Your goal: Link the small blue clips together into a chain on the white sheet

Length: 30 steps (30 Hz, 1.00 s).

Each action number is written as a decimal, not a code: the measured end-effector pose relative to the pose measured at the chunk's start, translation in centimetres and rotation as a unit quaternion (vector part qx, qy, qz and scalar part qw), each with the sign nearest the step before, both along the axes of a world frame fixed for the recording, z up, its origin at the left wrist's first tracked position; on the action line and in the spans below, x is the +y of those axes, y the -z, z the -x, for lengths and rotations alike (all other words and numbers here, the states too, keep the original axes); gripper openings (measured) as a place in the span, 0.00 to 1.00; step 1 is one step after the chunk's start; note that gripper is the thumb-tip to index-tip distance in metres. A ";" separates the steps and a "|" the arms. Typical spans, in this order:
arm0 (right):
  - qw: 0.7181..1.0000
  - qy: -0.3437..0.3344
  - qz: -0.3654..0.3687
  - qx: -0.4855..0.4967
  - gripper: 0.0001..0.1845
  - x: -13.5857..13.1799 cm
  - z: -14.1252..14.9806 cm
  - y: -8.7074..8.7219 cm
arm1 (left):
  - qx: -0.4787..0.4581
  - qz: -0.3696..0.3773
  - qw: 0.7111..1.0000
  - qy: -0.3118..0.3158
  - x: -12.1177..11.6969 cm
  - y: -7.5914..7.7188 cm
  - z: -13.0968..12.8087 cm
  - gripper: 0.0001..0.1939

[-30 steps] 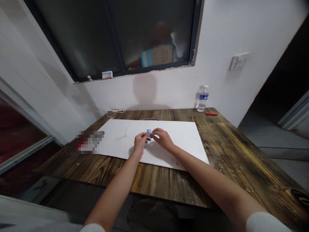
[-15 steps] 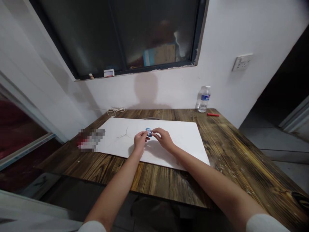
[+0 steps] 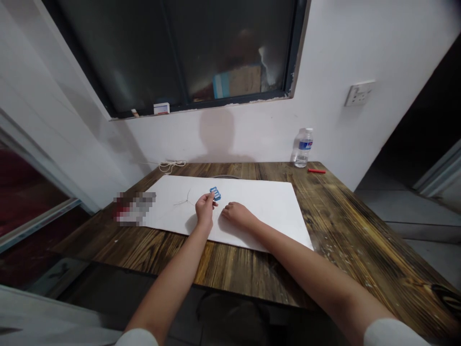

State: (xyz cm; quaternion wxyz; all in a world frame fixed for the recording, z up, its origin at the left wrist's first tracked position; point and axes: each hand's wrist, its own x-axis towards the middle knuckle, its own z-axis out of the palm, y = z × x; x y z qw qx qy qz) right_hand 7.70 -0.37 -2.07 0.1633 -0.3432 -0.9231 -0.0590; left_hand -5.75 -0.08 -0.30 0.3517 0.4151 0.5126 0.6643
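Note:
My left hand (image 3: 204,207) pinches a small blue and white packet (image 3: 215,193) and holds it just above a large white sheet (image 3: 266,202) on the wooden table (image 3: 345,230). Beside it, my right hand (image 3: 236,214) rests knuckles-up on the sheet with its fingers curled under; whether anything is in them is hidden. A thin dark thread or crack mark (image 3: 185,201) lies on the sheet left of my left hand.
A plastic water bottle (image 3: 303,147) and a red pen (image 3: 316,171) stand at the table's far right by the wall. A coiled white cord (image 3: 172,166) lies at the far left edge. A blurred object (image 3: 133,208) sits at the sheet's left end.
Both hands held the blue packet together before. Now my right hand has let go and dropped onto the sheet, while my left hand has lifted the packet slightly to the left.

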 end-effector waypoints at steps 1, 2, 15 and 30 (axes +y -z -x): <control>1.000 -0.002 -0.002 -0.012 0.07 0.0 0.0 -0.1 | 0.007 0.001 1.000 -0.002 0.0 0.0 0.0 0.16; 1.000 -0.004 -0.003 -0.022 0.07 0.0 0.1 -0.2 | 0.011 0.002 1.000 -0.004 0.0 0.0 0.0 0.16; 1.000 0.000 -0.012 0.008 0.09 -0.3 0.0 -0.1 | 0.014 0.006 1.000 0.004 0.1 0.2 0.1 0.17; 0.774 0.028 0.260 0.577 0.12 2.1 -1.5 1.2 | 0.054 0.046 0.997 0.019 0.3 0.5 0.2 0.17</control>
